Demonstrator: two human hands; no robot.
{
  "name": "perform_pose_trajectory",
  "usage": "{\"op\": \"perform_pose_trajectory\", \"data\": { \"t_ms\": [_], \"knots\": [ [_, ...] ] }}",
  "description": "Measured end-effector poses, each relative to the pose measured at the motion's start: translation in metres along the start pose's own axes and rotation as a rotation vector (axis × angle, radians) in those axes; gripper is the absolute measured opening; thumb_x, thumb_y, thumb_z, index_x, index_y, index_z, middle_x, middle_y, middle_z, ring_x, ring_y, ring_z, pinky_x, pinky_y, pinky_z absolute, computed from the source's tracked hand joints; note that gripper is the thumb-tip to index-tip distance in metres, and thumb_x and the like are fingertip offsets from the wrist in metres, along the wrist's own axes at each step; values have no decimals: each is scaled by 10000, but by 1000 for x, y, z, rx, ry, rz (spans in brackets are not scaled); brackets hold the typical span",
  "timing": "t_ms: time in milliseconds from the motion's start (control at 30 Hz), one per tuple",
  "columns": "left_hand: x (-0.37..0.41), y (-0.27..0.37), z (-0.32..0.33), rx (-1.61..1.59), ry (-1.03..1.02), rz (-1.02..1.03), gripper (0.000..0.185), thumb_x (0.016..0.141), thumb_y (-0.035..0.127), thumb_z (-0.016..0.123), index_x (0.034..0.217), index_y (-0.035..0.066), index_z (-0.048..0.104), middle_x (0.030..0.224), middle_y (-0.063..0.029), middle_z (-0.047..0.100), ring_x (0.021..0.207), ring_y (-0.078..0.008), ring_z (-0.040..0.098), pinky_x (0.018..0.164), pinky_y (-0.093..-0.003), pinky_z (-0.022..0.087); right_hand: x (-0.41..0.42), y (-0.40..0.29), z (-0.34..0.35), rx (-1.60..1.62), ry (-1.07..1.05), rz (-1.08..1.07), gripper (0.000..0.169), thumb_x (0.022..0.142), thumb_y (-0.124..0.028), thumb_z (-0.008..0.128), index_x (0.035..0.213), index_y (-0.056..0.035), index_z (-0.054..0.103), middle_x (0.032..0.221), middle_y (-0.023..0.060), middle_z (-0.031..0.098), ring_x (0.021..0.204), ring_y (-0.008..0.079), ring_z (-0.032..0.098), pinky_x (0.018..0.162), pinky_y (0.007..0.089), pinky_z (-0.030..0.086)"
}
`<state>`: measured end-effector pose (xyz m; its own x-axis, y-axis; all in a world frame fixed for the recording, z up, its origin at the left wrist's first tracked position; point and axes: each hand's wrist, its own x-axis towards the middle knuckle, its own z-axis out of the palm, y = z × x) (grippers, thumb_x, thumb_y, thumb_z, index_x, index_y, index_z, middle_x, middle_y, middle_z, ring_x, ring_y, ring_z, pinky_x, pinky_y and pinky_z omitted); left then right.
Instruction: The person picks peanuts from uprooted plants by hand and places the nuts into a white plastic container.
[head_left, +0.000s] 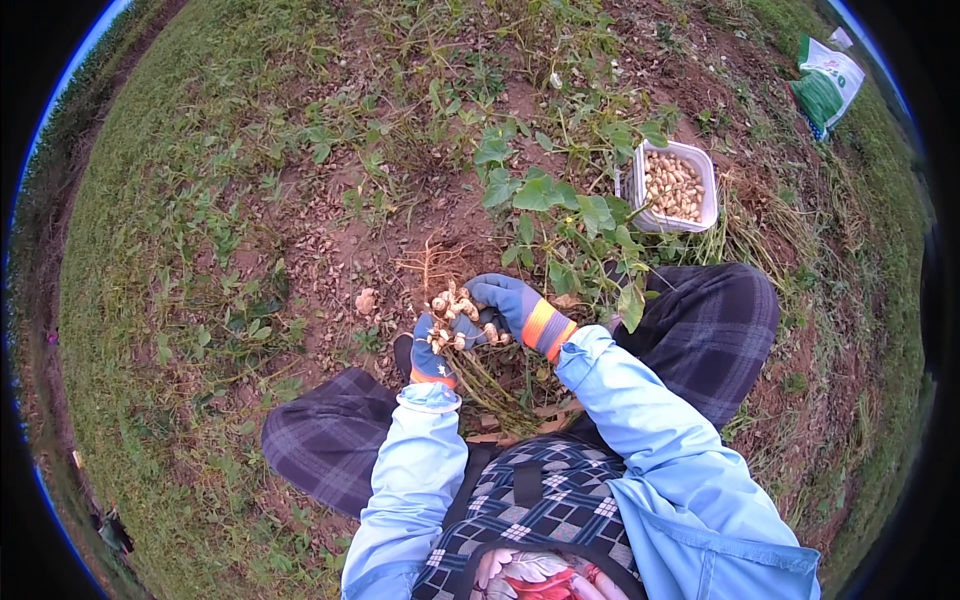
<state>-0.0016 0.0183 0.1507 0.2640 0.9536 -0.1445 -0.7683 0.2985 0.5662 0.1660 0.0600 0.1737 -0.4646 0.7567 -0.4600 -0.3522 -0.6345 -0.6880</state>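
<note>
My left hand (439, 349), in a blue work glove with an orange cuff, grips an uprooted peanut plant (495, 390) near its base. The plant is upside down: its bare roots (427, 262) point away from me and its stems trail towards my lap. A cluster of peanut pods (454, 304) hangs about the gloved fingers. My right hand (510, 300), in a matching glove with an orange and yellow striped cuff, is at the right side of the cluster, fingers curled against the pods. Whether a pod is pinched in its fingertips is hidden.
A white plastic bucket (711, 184) holding many peanut pods stands ahead to the right. Leafy vines (540, 191) grow between it and my hands. Pulled stalks (750, 225) lie right of the bucket. A green and white sack (829, 86) is farther off. Peanut plants (225, 225) cover the left.
</note>
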Motion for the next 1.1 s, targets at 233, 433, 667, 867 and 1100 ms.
{"op": "perform_pose_trajectory", "data": {
  "t_ms": [233,433,667,867,1100],
  "knots": [
    [-2,3,12,-236,-4,-136,623,892,437,375,1309,-22,312,1286,-250,396,1109,-377,483,936,-505,420,-13,-11,15,-132,-117,-94,475,801,-182,651,1165,19,422,928,97,604,754,143,627,652,258,529],
    [-4,4,-16,-306,-49,-149,601,895,438,374,1308,3,339,1254,-236,439,1047,-361,533,872,-474,481,-17,-18,13,-149,-204,-33,470,765,-131,685,1146,-29,431,898,82,600,743,137,618,635,256,525],
    [1,3,-7,-207,56,-181,513,903,402,387,1230,8,418,1162,-195,512,978,-342,567,805,-471,520,-15,-17,7,-451,-158,-186,469,720,-164,728,1109,-31,503,912,9,596,798,70,536,701,238,468],
    [1,5,-12,-236,-28,-158,501,903,399,403,1231,21,423,1139,-184,527,923,-319,584,758,-448,539,-26,-30,17,-537,-120,-70,355,720,-205,727,981,-48,544,780,-2,591,657,52,530,578,213,448],
    [-2,0,-4,-23,188,-107,458,894,371,419,1191,26,473,1044,-157,582,844,-279,611,690,-371,547,-20,-20,5,-735,4,-256,377,698,-293,702,946,-35,584,730,54,605,649,113,564,598,274,463]
  ]
}}
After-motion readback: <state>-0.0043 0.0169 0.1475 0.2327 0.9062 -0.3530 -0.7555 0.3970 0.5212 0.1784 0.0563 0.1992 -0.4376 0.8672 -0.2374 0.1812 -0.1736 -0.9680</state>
